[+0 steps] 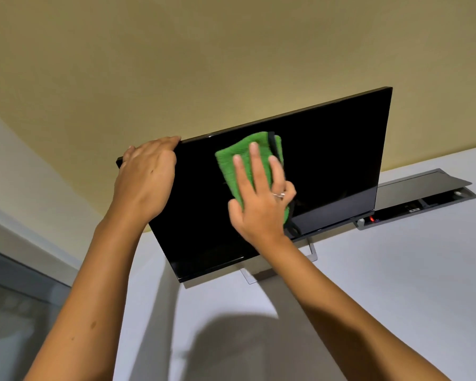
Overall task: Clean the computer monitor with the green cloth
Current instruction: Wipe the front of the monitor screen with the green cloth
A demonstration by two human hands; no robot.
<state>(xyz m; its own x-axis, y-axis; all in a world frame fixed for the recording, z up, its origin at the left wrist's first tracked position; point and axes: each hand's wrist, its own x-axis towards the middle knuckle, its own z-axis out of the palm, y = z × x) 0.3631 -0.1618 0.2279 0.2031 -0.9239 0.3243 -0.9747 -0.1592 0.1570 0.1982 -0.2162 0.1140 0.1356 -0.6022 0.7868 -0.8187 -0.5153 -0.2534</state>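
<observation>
Now | left hand [144, 180] fingers gripping monitor [327, 166] corner | right hand [260, 200] flat on green cloth [232, 163]

One monitor [300, 171] stands on one white worktop [368, 284], with one green cloth [231, 163] on its screen. Two hands work here (left [146, 177], right [259, 204]). One ring [279, 195] and one open cable box [423, 199] complete the count.

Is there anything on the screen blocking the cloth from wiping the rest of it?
Nothing visible does. The right hand presses the green cloth flat on the monitor, and the dark screen around it is bare. The left hand only grips the top left corner.
</observation>
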